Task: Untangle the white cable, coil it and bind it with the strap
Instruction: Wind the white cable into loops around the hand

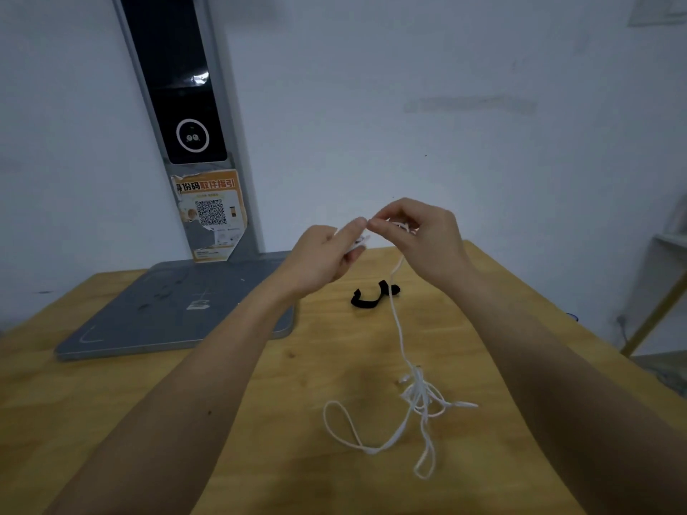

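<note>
A: Your fingers (366,225) of both hands are pinched shut on one end of the white cable (399,328), held up above the worktop (260,421). Left hand (323,254) and right hand (420,236) meet almost tip to tip.

B: And the rest of it?

A: It hangs from your right hand down to a knot lying on the wood, with two loose loops spread beside it. I judge that if you pull upward now, the knot tightens instead of opening.

B: Anything else at risk?

A: The hanging strand passes just beside the black strap (373,296); a swing could drag it off.

B: The count?

A: One cable, one strap, one grey stand (167,314) at your left, two hands.
</note>
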